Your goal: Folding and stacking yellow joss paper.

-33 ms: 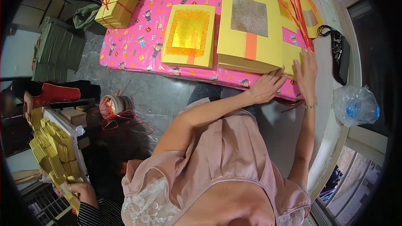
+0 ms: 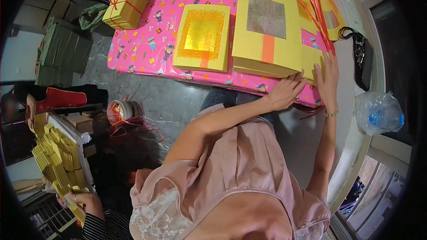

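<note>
My left hand [image 2: 286, 93] lies at the pink table's near edge, fingers stretched out toward the lower right corner of a tall stack of yellow paper sheets [image 2: 248, 53]. A silver square and an orange strip mark the stack's top sheet. To its right, my right hand [image 2: 328, 80] is open, its fingers extended along the side of a smaller yellow paper pile [image 2: 312, 58]. Whether either hand grips a sheet does not show. Beside the tall stack is a yellow sheet pile with a gold square [image 2: 199, 35]. Red plastic strings [image 2: 319, 11] run down to my right fingertips.
Yellow bundles tied with red string [image 2: 126, 6] stand at the table's far left. A black pouch [image 2: 361, 60] and a bagged plastic bottle [image 2: 380, 113] lie on the right ledge. A bucket of red string [image 2: 122, 112] is on the floor. Co-workers' hands [image 2: 86, 200] handle folded yellow paper at left.
</note>
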Demonstrator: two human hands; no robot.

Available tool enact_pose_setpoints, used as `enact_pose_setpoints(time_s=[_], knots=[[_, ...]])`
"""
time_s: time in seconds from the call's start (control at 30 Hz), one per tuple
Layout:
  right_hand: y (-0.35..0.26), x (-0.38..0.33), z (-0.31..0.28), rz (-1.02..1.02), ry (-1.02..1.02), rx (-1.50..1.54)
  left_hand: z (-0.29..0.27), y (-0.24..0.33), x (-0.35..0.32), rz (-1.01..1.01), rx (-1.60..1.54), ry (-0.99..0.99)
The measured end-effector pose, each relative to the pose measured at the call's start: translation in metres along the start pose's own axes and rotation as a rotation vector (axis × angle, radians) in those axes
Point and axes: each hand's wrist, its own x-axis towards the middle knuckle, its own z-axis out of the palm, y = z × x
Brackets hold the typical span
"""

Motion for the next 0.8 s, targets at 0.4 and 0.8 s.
enact_pose_setpoints(time_s=[0.4,0.8], knots=[[-0.053,-0.006,-0.033,-0.045,0.146,0.436,-0.012,0.038,0.014,-0.029,-0.215,0.173],[-0.103,0.029,-0.059,-0.422,0.081,0.427,-0.198,-0.005,-0.051,0.008,-0.113,0.474]])
